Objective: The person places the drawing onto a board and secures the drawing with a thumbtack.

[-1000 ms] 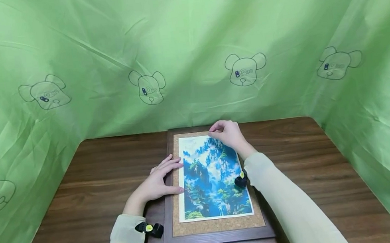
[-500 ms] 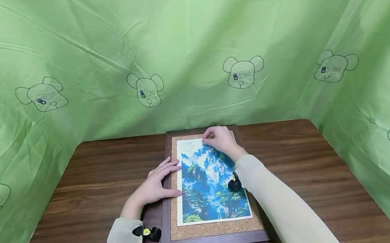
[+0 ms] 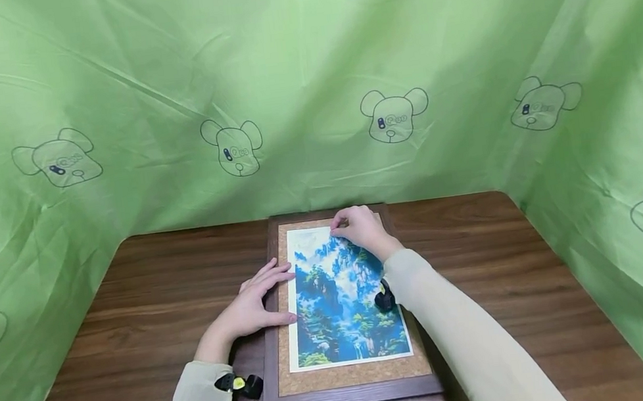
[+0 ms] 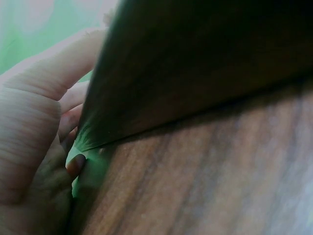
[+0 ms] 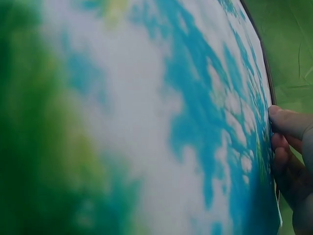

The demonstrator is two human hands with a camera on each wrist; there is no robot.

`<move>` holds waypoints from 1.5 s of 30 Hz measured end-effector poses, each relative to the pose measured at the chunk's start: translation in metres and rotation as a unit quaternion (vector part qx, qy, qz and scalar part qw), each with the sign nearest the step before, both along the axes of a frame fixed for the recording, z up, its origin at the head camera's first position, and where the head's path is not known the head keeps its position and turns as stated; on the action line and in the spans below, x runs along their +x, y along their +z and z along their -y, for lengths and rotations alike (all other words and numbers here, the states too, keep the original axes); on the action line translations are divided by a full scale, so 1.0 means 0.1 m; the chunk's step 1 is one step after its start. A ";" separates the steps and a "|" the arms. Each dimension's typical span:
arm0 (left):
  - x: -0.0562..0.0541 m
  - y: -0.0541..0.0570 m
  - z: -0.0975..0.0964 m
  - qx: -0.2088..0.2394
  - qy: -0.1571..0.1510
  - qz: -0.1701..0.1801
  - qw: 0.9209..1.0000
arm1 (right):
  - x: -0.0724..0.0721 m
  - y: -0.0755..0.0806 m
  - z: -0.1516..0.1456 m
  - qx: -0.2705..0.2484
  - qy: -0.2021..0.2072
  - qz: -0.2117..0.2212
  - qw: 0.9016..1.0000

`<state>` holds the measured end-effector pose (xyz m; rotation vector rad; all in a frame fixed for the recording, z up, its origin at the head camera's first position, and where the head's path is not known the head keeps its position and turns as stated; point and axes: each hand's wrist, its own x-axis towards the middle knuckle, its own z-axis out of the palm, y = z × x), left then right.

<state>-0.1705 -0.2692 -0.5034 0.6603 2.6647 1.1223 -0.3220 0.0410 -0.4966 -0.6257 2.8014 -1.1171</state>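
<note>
A cork board [image 3: 353, 374] in a dark wood frame [image 3: 350, 396] lies on the table. On its cork rests a printed picture [image 3: 346, 310] of blue mountains, with a white border. My left hand [image 3: 247, 308] lies across the frame's left side; its thumb and spread fingers touch the print's left edge. In the left wrist view, the fingers [image 4: 78, 56] reach over the frame's side. At the print's upper edge, my right hand [image 3: 363, 229] brings thumb and index finger together; they seem to pinch something small, hidden by the fingertips. The right wrist view shows those fingertips [image 5: 278, 115] against the print's edge.
The brown wooden table [image 3: 149, 306] extends on both sides of the frame. A green curtain [image 3: 294, 64] with printed bear heads hangs behind it and along both sides. The frame's far edge lies close to the curtain. Each wrist carries a small black camera [image 3: 250, 386].
My right hand has shifted slightly left and a little nearer along the print's upper edge. The left hand and print have kept their places on the board; the head view has shifted slightly.
</note>
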 end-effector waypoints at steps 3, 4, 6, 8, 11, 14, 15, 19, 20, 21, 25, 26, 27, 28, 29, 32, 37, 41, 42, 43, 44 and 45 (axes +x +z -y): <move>0.01 0.01 0.02 -0.002 0.004 -0.001 1.000 | -0.01 0.01 0.03 0.000 0.006 0.009 1.000; 0.01 0.01 0.02 -0.003 0.003 -0.001 1.000 | -0.01 0.02 0.02 0.002 0.005 0.011 1.000; 0.00 0.01 0.01 -0.006 0.001 -0.001 1.000 | -0.01 0.03 0.01 0.005 0.000 0.016 1.000; -0.02 0.00 0.00 -0.009 -0.001 0.000 1.000 | -0.02 0.04 -0.02 0.009 0.000 0.019 1.000; -0.04 0.01 -0.02 -0.008 -0.002 0.004 1.000 | -0.04 0.06 -0.04 0.014 0.010 0.021 1.000; -0.04 0.01 -0.01 -0.009 0.000 0.005 1.000 | -0.05 0.08 -0.04 0.017 0.021 0.023 0.999; -0.04 0.01 -0.01 -0.009 0.001 0.005 1.000 | -0.05 0.08 -0.03 0.019 0.021 0.023 0.999; -0.03 -0.01 0.00 -0.010 0.001 0.005 1.000 | -0.05 0.07 -0.03 0.028 0.016 0.022 0.999; -0.03 -0.01 0.00 -0.010 0.001 0.005 1.000 | -0.04 0.07 -0.02 0.031 0.015 0.020 0.999; -0.03 -0.01 0.00 -0.009 0.001 0.005 1.000 | -0.04 0.07 -0.02 0.033 0.014 0.019 0.999; -0.02 -0.01 0.01 -0.008 0.002 0.004 1.000 | -0.04 0.08 -0.01 0.036 0.015 0.016 0.999; -0.02 -0.01 0.02 -0.008 0.003 0.004 1.000 | -0.04 0.08 -0.01 0.036 0.016 0.016 0.999; -0.02 -0.01 0.02 -0.007 0.003 0.004 1.000 | -0.04 0.09 -0.01 0.036 0.017 0.017 0.999; -0.02 -0.01 0.02 -0.007 0.003 0.004 1.000 | -0.04 0.09 -0.01 0.035 0.018 0.018 0.999; -0.02 -0.01 0.02 -0.006 0.003 0.004 1.000 | -0.04 0.09 -0.01 0.035 0.019 0.019 0.999; -0.02 -0.01 0.03 -0.004 0.002 0.004 1.000 | -0.04 0.10 0.00 0.033 0.018 0.021 0.999; -0.02 -0.02 0.03 -0.005 0.003 0.003 1.000 | -0.04 0.09 0.01 0.033 0.008 0.021 0.999; -0.01 -0.02 0.03 -0.005 0.004 0.003 1.000 | -0.05 0.07 0.02 0.035 0.006 0.023 0.999; -0.01 -0.02 0.03 -0.004 0.004 0.004 1.000 | -0.05 0.07 0.02 0.036 0.006 0.024 0.999; -0.01 -0.02 0.03 -0.004 0.004 0.005 1.000 | -0.06 0.06 0.02 0.037 0.006 0.025 0.999; -0.01 -0.02 0.03 -0.004 0.005 0.005 1.000 | -0.06 0.06 0.02 0.038 0.006 0.024 0.999; -0.01 -0.02 0.03 -0.003 0.005 0.006 1.000 | -0.07 0.05 0.03 0.040 0.007 0.025 0.999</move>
